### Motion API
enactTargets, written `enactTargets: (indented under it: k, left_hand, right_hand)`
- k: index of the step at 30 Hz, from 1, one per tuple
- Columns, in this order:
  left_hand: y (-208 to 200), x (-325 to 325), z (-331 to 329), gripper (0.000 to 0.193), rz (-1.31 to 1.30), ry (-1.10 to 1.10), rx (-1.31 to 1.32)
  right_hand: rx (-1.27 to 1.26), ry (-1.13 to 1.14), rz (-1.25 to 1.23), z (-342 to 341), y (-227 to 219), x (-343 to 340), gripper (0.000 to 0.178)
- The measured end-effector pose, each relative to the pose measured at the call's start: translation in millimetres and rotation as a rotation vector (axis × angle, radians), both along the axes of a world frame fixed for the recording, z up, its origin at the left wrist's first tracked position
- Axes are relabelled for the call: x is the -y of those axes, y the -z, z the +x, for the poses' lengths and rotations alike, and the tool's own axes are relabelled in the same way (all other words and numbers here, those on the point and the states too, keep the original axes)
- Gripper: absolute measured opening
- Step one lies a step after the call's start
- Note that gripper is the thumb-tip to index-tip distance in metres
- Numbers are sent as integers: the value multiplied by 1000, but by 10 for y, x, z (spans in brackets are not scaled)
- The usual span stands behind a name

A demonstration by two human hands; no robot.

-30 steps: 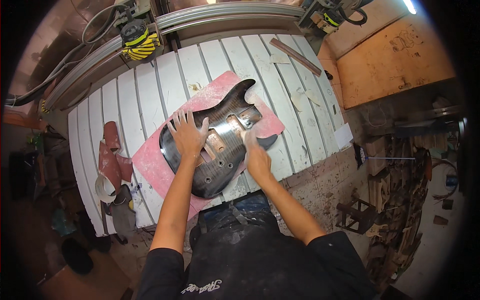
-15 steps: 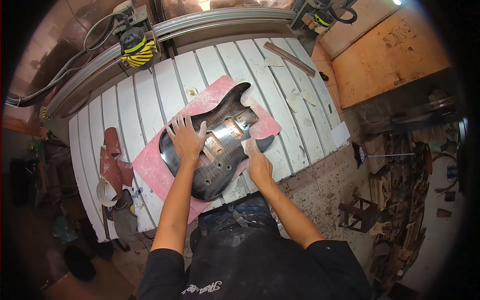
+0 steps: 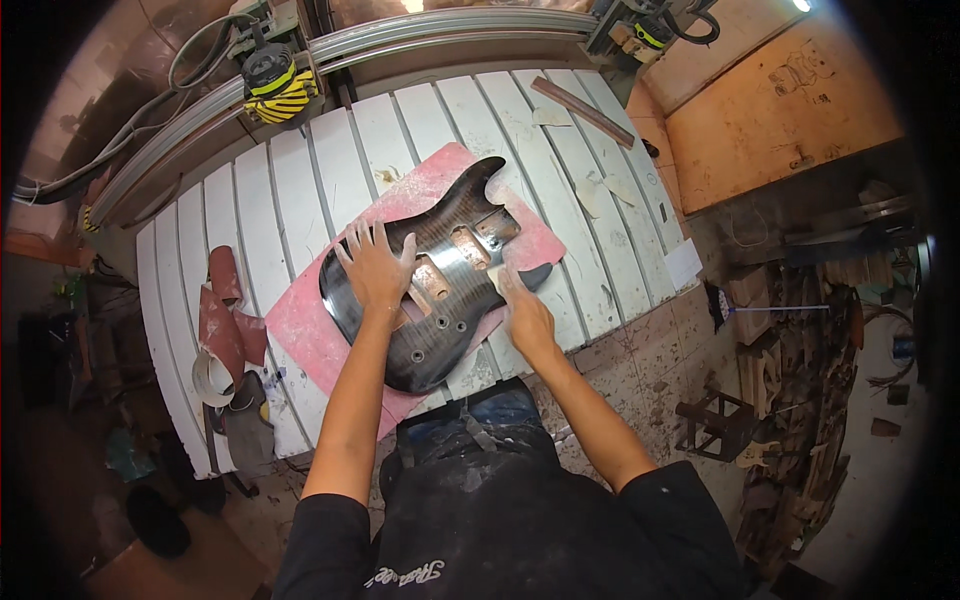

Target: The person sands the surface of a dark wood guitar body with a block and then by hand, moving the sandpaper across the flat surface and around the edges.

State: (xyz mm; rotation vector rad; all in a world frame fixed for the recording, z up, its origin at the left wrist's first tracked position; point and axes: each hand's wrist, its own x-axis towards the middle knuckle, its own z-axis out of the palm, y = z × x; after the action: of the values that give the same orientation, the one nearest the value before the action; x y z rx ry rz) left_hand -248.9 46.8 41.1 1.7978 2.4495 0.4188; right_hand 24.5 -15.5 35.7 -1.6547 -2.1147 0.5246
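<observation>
A dark, glossy electric guitar body (image 3: 462, 296) with a faint wood figure lies face up on a dusty pink mat (image 3: 298, 318). Bare wood shows in its cut-out pockets, and several round holes sit near its lower edge. My left hand (image 3: 378, 275) rests flat on its upper left part, fingers spread and dusted white. At the lower right edge, by the curve below the horn, my right hand (image 3: 530, 318) is closed on a small pale piece of sandpaper (image 3: 498, 277), mostly covered by the fingers. The sandpaper touches the body's edge there.
The mat lies on a white slatted table (image 3: 290, 185). Reddish sandpaper rolls (image 3: 222, 320) lie at its left, a brown strip (image 3: 583, 112) at the far right, and a white paper (image 3: 683, 266) at the right edge. Behind runs a metal rail (image 3: 440, 32) carrying a machine head (image 3: 275, 85).
My right hand has slid a little away from me and to the right along the guitar body's edge with the sandpaper. The left hand stays in place on the body.
</observation>
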Motion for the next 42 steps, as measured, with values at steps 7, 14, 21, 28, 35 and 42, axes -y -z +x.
enactTargets:
  k: [7, 14, 21, 28, 35, 42]
  left_hand:
    - [0, -28, 17, 80, -19, 1, 0]
    - [5, 0, -26, 80, -34, -8, 2]
    - [27, 15, -71, 81, -28, -25, 3]
    - [30, -37, 13, 80, -7, -11, -1]
    - [8, -19, 9, 81, -22, -4, -31]
    - [13, -11, -78, 82, -25, -35, -31]
  right_hand:
    - [18, -14, -113, 34, -69, -145, 54]
    - [-52, -46, -66, 174, -57, 95, 48]
    - [38, -73, -21, 39, -33, -4, 51]
    - [58, -51, -7, 50, 42, -188, 50]
    - [-5, -55, -61, 116, -21, -103, 46]
    - [29, -59, -91, 121, -113, -71, 44]
